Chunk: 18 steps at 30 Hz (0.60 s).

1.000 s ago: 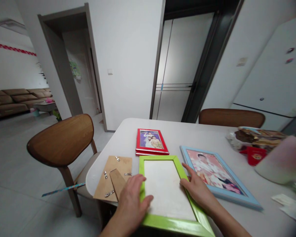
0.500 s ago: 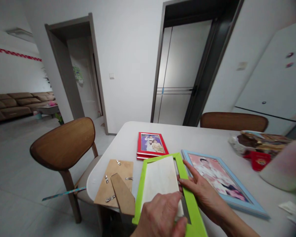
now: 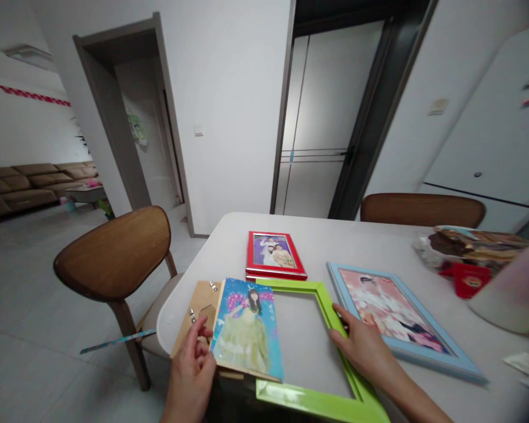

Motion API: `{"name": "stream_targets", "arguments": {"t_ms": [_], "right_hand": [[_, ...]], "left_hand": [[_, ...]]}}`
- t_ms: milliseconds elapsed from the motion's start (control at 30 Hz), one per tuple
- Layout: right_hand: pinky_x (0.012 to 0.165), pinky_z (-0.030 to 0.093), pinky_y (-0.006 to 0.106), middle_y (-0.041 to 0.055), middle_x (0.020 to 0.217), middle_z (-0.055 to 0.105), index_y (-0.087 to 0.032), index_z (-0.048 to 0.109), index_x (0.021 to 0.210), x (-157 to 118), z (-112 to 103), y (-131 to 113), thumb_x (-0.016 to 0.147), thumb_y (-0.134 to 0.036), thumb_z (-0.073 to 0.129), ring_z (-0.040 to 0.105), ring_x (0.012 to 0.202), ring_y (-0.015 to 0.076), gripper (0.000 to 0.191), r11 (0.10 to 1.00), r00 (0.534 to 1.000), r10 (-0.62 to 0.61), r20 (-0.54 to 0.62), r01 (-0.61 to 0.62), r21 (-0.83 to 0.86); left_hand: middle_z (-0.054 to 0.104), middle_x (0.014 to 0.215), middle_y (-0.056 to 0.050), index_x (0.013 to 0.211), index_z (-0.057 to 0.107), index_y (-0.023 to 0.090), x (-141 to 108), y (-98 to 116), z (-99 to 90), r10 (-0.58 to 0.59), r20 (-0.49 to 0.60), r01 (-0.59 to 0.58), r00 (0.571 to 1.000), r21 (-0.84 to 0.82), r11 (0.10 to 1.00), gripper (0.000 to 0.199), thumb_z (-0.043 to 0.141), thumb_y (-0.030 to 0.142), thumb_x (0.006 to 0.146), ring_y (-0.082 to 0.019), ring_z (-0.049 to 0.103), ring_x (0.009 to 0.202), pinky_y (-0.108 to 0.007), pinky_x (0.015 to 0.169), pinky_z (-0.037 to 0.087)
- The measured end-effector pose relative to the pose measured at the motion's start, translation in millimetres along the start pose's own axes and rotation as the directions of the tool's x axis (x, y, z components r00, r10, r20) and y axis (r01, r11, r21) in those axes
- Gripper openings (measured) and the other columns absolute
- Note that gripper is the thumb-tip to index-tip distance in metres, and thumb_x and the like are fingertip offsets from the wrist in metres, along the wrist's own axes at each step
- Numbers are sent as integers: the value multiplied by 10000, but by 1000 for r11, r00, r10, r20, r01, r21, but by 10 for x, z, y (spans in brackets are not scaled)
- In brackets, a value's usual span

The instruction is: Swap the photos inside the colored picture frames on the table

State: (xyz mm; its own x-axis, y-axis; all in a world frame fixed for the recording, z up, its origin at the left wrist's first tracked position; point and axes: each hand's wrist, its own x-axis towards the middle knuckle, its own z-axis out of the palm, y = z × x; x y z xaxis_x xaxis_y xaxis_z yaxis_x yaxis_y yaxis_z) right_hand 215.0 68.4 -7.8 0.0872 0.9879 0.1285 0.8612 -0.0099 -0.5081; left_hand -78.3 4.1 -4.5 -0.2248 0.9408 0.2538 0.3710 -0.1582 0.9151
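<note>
A photo of a person in a pale yellow-green dress lies face up over the left side of a lime-green picture frame. My left hand is at the photo's left edge, fingers curled and thumb against its lower corner. Partly covered by the photo is a wooden backing board with metal clips. My right hand grips the green frame's right side, thumb on top. Through the frame's opening the white tabletop shows.
A red framed photo lies behind the green frame. To the right is a larger light-blue framed picture. Farther right are a red packet and a pinkish-white object. A wooden chair stands left of the table.
The white-backed panel in the frame has come out and now shows its picture side, farther left. My left hand moved left with it. The green frame lies flatter, my right hand still on it.
</note>
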Motion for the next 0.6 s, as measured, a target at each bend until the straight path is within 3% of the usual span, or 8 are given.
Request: {"name": "stream_targets", "arguments": {"t_ms": [67, 200, 333, 433, 600], "right_hand": [[759, 398, 332, 149, 967, 598, -48, 454, 1150, -9, 35, 4, 686, -217, 403, 562, 830, 231, 496, 997, 999, -46, -16, 45, -70], [781, 398, 343, 154, 924, 601, -55, 512, 1074, -21, 87, 11, 697, -195, 406, 554, 852, 237, 416, 984, 991, -124, -46, 117, -135], [812, 391, 332, 138, 940, 586, -100, 546, 1014, -47, 119, 21, 696, -180, 418, 546, 869, 226, 352, 978, 982, -168, -88, 155, -138], [822, 392, 333, 119, 945, 580, -140, 561, 977, -78, 144, 33, 688, -179, 433, 541, 878, 223, 319, 975, 976, -190, -108, 175, -133], [862, 381, 379, 172, 1025, 545, -84, 567, 965, -123, 202, 52, 686, -203, 439, 512, 941, 254, 329, 967, 964, -235, -125, 218, -133]], "left_hand": [[570, 828, -43, 1075, 470, 136, -16, -68, -6, 45, 33, -50, 998, 133, 990, 389, 430, 190, 692, -136, 566, 607, -240, 537, 484], [598, 905, -85, 1056, 487, 152, -38, -101, -19, 180, 147, -223, 973, 381, 897, 352, 405, 167, 714, -197, 586, 781, -311, 695, 486], [587, 970, -90, 1089, 458, 163, -38, -102, -21, 197, 215, -283, 957, 526, 802, 348, 377, 161, 751, -208, 563, 891, -325, 746, 476], [584, 979, -90, 1081, 463, 168, -35, -107, -13, 211, 232, -310, 950, 597, 740, 337, 386, 167, 753, -219, 549, 916, -352, 760, 472], [571, 1001, -114, 1063, 482, 136, -56, -76, 33, 274, 275, -387, 922, 599, 701, 346, 420, 150, 722, -240, 521, 951, -409, 818, 439]]}}
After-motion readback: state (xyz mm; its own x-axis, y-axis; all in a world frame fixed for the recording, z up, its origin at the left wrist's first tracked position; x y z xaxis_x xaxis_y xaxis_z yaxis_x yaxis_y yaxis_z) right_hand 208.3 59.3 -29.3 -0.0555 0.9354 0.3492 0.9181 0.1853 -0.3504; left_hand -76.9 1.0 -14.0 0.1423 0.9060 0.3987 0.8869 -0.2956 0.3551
